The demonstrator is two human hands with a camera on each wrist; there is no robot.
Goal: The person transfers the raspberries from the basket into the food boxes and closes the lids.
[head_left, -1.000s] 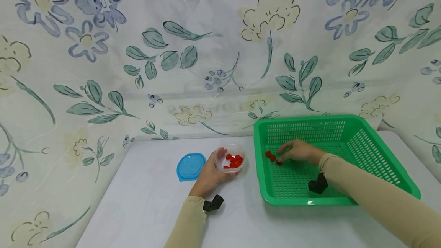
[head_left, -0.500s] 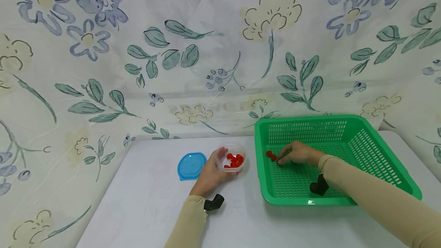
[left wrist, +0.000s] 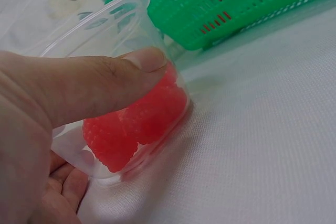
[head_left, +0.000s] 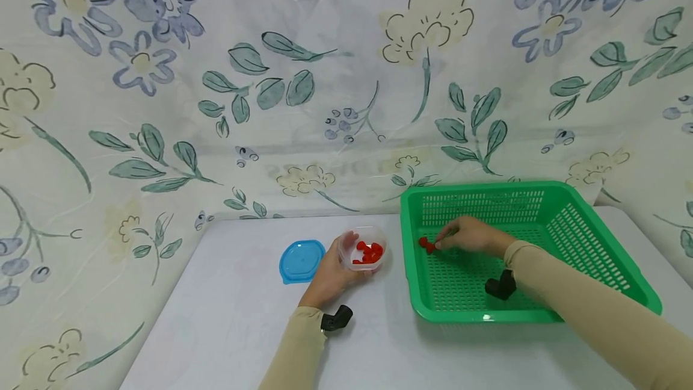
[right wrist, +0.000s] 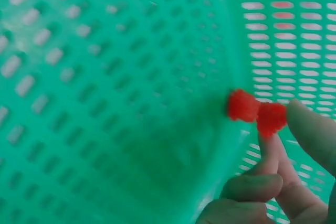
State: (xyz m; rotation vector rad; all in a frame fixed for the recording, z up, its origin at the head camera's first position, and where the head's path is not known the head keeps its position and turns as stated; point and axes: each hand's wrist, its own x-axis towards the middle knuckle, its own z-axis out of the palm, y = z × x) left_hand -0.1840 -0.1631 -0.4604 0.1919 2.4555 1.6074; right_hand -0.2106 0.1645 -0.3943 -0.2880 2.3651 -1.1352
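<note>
My left hand [head_left: 331, 275] grips a small clear plastic container [head_left: 346, 257] on the table. Several red raspberries [left wrist: 149, 116] lie in it, and my thumb presses along its side in the left wrist view. Inside the green basket, my right hand [head_left: 470, 238] has its thumb and a finger on either side of a raspberry [right wrist: 272, 120], pinching it. A second raspberry [right wrist: 241, 105] touches that one on the left, near the basket wall. The other fingers of the right hand are curled; whether anything is tucked in them is hidden.
The green slotted basket [head_left: 487, 317] stands on the right of the white table [head_left: 227, 318]. A blue lid [head_left: 301, 262] lies left of the container. Behind the table hangs a flower-patterned cloth [head_left: 346, 95].
My right hand has shifted slightly up and left in the basket, from the nearest raspberry to the one beside it. The nearest one no longer shows. My left hand stays still.
</note>
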